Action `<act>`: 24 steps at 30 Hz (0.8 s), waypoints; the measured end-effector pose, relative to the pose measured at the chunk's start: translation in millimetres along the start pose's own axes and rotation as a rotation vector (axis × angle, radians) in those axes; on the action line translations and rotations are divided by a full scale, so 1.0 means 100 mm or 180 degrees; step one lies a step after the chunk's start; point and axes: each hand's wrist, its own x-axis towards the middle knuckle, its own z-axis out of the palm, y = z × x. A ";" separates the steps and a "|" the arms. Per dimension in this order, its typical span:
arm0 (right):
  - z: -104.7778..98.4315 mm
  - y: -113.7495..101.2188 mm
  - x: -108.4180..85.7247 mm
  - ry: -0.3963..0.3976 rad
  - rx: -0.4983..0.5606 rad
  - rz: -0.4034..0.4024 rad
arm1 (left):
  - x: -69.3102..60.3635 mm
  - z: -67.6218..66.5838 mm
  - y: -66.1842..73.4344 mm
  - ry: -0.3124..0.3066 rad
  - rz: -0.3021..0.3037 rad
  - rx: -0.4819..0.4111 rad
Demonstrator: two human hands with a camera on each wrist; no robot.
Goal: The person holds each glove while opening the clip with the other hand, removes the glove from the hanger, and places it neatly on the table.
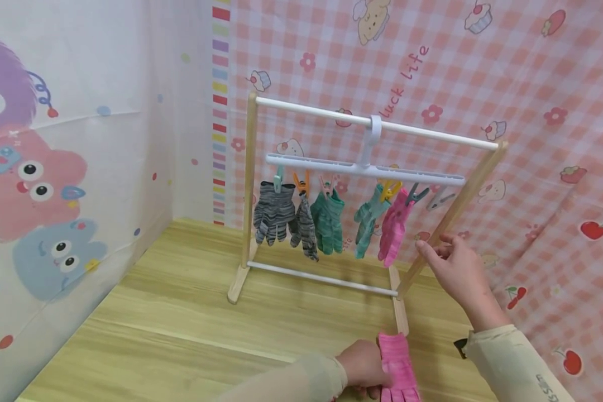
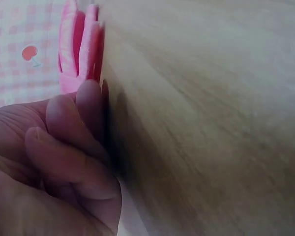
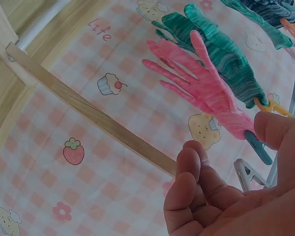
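My left hand [image 1: 364,363] is low in the head view, fingers curled at the left edge of a pink glove [image 1: 399,363] by the tabletop. The left wrist view shows the same glove [image 2: 78,44] just past the curled fingers. My right hand [image 1: 462,273], bent-fingered and holding nothing, is beside the rack's right post [image 1: 467,195]. From a white hanger [image 1: 407,173] hang two grey gloves [image 1: 274,209], two green gloves [image 1: 328,223] and a pink glove [image 1: 394,229] on clips. An empty white clip [image 3: 248,174] is near my right hand [image 3: 226,196] in the right wrist view.
The wooden rack with a white top bar [image 1: 311,111] stands on the wood-grain table [image 1: 181,324]. Its right foot [image 1: 400,315] reaches close to the lower pink glove. A small black object [image 1: 460,347] is beside the right sleeve. Patterned cloths surround the table.
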 end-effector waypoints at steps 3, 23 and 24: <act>0.01 0.00 -0.01 -0.0001 -0.0011 -0.0003 | 0.00 0.01 0.00 0.0077 0.0036 0.0138; 0.01 -0.02 0.00 0.0035 -0.0017 0.0024 | -0.04 -0.10 0.01 0.0154 -0.0020 0.0119; 0.00 -0.02 0.00 0.0028 -0.0009 0.0023 | -0.04 -0.11 0.01 0.0150 -0.0016 0.0161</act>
